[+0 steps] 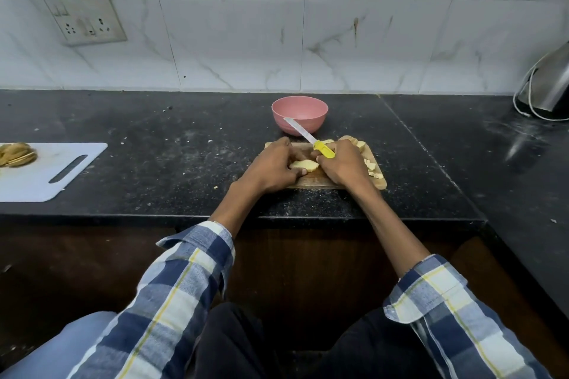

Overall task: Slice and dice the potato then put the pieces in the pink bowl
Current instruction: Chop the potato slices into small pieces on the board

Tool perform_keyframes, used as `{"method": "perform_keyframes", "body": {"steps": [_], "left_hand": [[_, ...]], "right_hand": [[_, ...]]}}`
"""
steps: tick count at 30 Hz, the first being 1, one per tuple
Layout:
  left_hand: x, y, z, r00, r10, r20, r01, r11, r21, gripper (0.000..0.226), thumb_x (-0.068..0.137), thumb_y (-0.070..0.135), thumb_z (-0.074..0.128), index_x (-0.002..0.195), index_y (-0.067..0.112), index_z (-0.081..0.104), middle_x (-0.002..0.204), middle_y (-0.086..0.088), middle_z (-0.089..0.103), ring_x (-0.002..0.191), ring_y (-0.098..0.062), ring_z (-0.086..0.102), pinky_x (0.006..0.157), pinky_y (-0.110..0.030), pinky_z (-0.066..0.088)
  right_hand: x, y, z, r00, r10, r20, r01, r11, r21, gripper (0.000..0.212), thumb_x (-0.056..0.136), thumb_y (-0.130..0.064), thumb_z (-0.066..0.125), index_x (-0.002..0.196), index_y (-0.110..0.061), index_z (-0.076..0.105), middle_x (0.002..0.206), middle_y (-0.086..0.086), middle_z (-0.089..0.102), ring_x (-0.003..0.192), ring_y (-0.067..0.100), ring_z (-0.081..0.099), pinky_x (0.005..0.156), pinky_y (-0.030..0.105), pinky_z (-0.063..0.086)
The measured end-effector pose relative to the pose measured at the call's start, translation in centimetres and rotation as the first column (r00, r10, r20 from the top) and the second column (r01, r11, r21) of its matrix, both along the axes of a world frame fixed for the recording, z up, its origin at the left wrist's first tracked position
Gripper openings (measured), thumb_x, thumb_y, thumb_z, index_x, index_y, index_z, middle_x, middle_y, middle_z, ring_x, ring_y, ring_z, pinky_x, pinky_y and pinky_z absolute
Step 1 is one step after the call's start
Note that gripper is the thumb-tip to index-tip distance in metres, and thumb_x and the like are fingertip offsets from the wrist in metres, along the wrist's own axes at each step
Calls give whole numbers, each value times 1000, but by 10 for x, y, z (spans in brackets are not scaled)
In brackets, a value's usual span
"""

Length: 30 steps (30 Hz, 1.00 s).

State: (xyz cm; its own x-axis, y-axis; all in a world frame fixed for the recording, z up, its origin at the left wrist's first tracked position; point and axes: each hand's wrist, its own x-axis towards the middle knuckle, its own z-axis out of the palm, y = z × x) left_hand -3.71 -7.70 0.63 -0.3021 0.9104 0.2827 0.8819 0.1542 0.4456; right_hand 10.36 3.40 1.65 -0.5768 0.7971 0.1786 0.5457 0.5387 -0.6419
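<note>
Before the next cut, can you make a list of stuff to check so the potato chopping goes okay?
1. Knife held firmly: ok, the right hand grips the yellow handle.
2. Blade away from fingers: ok for now, it points up toward the pink bowl, off the potato.
3. Potato slices steady: ok, the left hand holds them on the wooden board.
4. Left fingertips tucked back: cannot tell, they are partly hidden.
5. Room on the board: not ok, diced pieces crowd its right edge.
6. Bowl ready: ok, upright just behind the board; no pieces show inside.
</note>
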Motion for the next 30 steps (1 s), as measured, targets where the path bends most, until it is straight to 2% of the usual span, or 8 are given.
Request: {"method": "perform_keyframes", "body": {"steps": [3,6,10,13,16,22,26,30], "left_hand": [[5,0,-2,997,62,36,-64,997,39,20,84,32,79,101,20,77,100,0,53,90,-18,57,85,-37,51],[11,-2,-3,993,115,32,-117,989,87,19,84,35,78,97,21,78,97,0,52,90,-19,56,79,-30,44],[15,-3,-6,993,116,8,-116,989,94,29,86,39,75,112,25,77,99,0,49,94,-19,54,82,-33,46],[12,-4,-5,999,39,26,-42,995,91,35,87,36,74,122,38,74,100,2,48,99,-18,54,87,-32,44],[8,-4,-4,999,7,40,-11,995,100,38,87,27,76,125,33,75,96,6,45,93,-15,54,86,-27,44],[3,-2,-7,1000,-9,24,7,993,114,40,88,21,80,128,22,74,94,8,46,84,-9,52,82,-27,47],[5,0,-8,1000,-9,-11,11,992,124,37,90,20,79,126,23,74,90,12,43,81,-8,48,71,-19,34],[5,3,-13,1000,27,7,-27,992,121,33,88,26,79,121,24,76,96,3,48,86,-13,52,80,-29,44]], "right_hand": [[8,0,0,998,-57,-21,59,996,71,17,94,-29,68,77,-27,71,76,-4,65,76,25,62,56,33,36],[13,3,-1,997,-56,-47,60,994,95,16,94,-34,68,80,-27,70,85,-3,66,82,26,61,63,33,38],[20,1,-1,999,6,-48,-1,995,103,23,96,-40,66,85,-20,70,78,-4,61,78,23,58,64,34,34],[23,-2,0,999,46,2,-46,990,136,24,101,-35,60,103,-13,71,87,2,63,85,27,59,65,36,36],[22,-9,-4,999,29,41,-34,992,118,20,104,-26,55,104,-10,67,97,11,68,92,33,62,68,37,39],[15,-38,-11,993,-52,108,29,978,207,20,105,-17,47,112,-11,65,111,14,69,101,37,63,72,39,39],[12,-45,-8,987,-60,147,26,975,222,20,104,-15,47,114,-10,64,115,15,67,104,38,62,73,40,37],[14,-30,-4,998,-4,60,-1,996,85,21,105,-22,48,108,-15,67,103,11,71,92,33,66,75,43,51]]}}
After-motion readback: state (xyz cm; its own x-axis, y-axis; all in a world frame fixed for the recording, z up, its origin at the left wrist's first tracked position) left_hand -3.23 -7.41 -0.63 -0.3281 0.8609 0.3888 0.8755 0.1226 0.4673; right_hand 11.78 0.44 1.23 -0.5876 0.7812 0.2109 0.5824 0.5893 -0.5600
